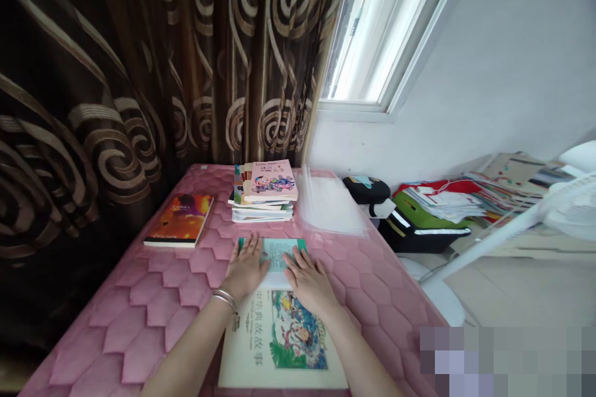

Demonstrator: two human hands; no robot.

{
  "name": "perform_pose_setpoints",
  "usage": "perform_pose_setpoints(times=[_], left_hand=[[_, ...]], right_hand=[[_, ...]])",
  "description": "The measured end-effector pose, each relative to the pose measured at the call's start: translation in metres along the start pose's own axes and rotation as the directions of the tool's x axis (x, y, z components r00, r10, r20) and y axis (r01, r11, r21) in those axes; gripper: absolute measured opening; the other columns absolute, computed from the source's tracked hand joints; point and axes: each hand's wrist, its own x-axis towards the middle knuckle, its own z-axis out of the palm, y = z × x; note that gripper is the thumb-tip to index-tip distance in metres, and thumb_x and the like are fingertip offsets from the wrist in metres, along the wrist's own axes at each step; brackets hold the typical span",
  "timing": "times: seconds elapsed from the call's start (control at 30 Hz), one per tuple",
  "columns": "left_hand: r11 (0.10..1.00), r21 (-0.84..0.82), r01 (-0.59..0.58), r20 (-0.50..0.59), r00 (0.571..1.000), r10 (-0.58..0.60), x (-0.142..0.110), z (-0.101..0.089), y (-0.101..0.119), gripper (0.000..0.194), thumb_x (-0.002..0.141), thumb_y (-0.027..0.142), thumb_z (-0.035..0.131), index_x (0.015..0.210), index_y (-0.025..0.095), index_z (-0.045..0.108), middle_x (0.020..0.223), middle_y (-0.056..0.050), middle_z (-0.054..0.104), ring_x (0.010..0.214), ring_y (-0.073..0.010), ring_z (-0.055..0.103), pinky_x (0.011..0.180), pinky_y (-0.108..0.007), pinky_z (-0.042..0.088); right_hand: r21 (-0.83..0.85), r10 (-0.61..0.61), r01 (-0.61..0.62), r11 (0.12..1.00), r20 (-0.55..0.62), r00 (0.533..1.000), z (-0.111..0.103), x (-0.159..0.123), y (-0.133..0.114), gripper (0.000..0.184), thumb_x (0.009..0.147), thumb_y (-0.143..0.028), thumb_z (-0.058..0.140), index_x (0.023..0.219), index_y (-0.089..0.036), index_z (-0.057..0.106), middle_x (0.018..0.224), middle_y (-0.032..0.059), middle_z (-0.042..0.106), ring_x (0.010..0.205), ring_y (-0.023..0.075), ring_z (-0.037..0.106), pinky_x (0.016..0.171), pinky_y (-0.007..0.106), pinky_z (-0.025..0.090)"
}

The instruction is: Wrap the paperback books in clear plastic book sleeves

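l hand (246, 268), r hand (309, 282) splayed flat on bk (294, 347); pink quilted surface (161, 288), curtain (209, 68), window (367, 37).

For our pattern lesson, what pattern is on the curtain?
The curtain has tan swirls on dark brown; see the head view.

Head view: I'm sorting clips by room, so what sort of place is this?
Probably a room in a home, perhaps a bedroom: pink quilted padding, a patterned curtain and a white fan.

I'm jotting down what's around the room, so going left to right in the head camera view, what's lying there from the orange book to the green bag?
Orange book, stack of books, clear plastic sheets, black case, green bag.
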Motion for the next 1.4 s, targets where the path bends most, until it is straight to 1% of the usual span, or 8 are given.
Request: perform_pose_setpoints(times=[0.17, 0.27, 0.37, 0.47, 0.7, 0.93, 1.13, 1.4], left_hand=[[0.999, 0.043, 0.023, -0.017, 1.000, -0.022, -0.001, 0.002, -0.011, 0.067, 0.093, 0.045, 0.022, 0.152, 0.015, 0.013, 0.160, -0.004, 0.008, 0.148, -0.0205, 0.007, 0.120, -0.048, 0.000], [0.997, 0.071, 0.025, -0.021, 1.000, -0.023, 0.000, 0.004, -0.011, 0.066, 0.093, 0.042, 0.023, 0.152, 0.016, 0.013, 0.160, -0.004, 0.009, 0.148, -0.0202, 0.007, 0.119, -0.048, 0.001], [0.994, 0.113, 0.010, 0.015, 1.000, -0.012, 0.002, 0.009, -0.014, 0.068, 0.090, 0.039, 0.030, 0.152, 0.015, 0.016, 0.160, -0.006, 0.010, 0.148, -0.0219, 0.006, 0.119, -0.048, 0.000], [0.991, 0.132, -0.019, 0.015, 1.000, 0.017, 0.004, 0.013, -0.018, 0.070, 0.089, 0.041, 0.034, 0.152, 0.014, 0.017, 0.160, -0.007, 0.010, 0.148, -0.0237, 0.005, 0.119, -0.048, 0.000], [0.996, 0.076, 0.035, -0.049, 0.998, -0.032, 0.003, 0.009, -0.014, 0.067, 0.093, 0.046, 0.022, 0.152, 0.016, 0.015, 0.159, -0.006, 0.014, 0.147, -0.0223, 0.012, 0.119, -0.051, 0.002], [0.988, 0.076, 0.136, -0.084, 0.988, -0.129, -0.001, 0.002, 0.014, 0.060, 0.093, 0.035, 0.027, 0.149, 0.016, 0.028, 0.157, -0.010, 0.023, 0.145, -0.0279, 0.021, 0.117, -0.058, 0.003], [0.995, -0.043, -0.095, -0.012, 0.995, 0.094, 0.008, 0.007, 0.054, 0.057, 0.092, 0.023, 0.023, 0.147, 0.015, 0.033, 0.156, -0.009, 0.027, 0.145, -0.0218, 0.023, 0.118, -0.052, 0.009], [0.993, -0.022, 0.113, -0.101, 0.988, -0.114, 0.003, 0.008, 0.009, 0.059, 0.093, 0.034, 0.022, 0.149, 0.017, 0.028, 0.157, -0.005, 0.025, 0.145, -0.0211, 0.022, 0.118, -0.054, 0.003]], right_hand=[[-0.036, 0.032, -0.029, 0.999, 0.095, 0.995, -0.017, 0.003, -0.015, 0.053, 0.099, -0.041, 0.026, 0.149, -0.023, 0.031, 0.158, 0.0084, 0.018, 0.146, 0.0296, 0.014, 0.114, 0.059, 0.008], [0.057, -0.065, 0.059, 0.997, 0.110, 0.992, -0.026, 0.013, -0.040, 0.062, 0.098, -0.047, 0.026, 0.150, -0.012, 0.026, 0.157, 0.0148, 0.019, 0.146, 0.0299, 0.010, 0.116, 0.055, 0.006], [0.251, -0.222, 0.200, 0.947, 0.063, 0.973, -0.020, 0.032, -0.066, 0.072, 0.097, -0.053, 0.015, 0.151, -0.006, 0.016, 0.158, 0.0146, 0.015, 0.147, 0.0262, 0.009, 0.118, 0.047, 0.010], [0.310, -0.235, 0.207, 0.928, 0.056, 0.970, -0.005, 0.049, -0.074, 0.075, 0.096, -0.057, 0.010, 0.151, -0.006, 0.015, 0.158, 0.0126, 0.012, 0.147, 0.0232, 0.007, 0.119, 0.045, 0.008], [0.096, 0.021, -0.022, 0.995, 0.016, 1.000, 0.002, 0.048, -0.015, 0.079, 0.096, -0.056, 0.013, 0.147, 0.004, 0.021, 0.157, 0.0186, 0.013, 0.147, 0.0260, 0.007, 0.119, 0.042, 0.007], [0.009, 0.038, -0.037, 0.999, -0.042, 0.998, 0.004, 0.041, 0.007, 0.071, 0.098, -0.050, 0.020, 0.148, 0.001, 0.024, 0.156, 0.0175, 0.017, 0.146, 0.0245, 0.013, 0.118, 0.040, 0.013], [-0.022, 0.007, -0.009, 1.000, -0.091, 0.996, 0.012, 0.042, 0.008, 0.059, 0.099, -0.033, 0.023, 0.147, 0.000, 0.027, 0.156, 0.0169, 0.020, 0.145, 0.0236, 0.016, 0.117, 0.039, 0.015], [-0.033, 0.032, -0.034, 0.999, -0.040, 0.999, 0.008, 0.041, 0.007, 0.062, 0.099, -0.036, 0.021, 0.148, 0.001, 0.022, 0.157, 0.0156, 0.015, 0.146, 0.0239, 0.013, 0.118, 0.038, 0.013]])
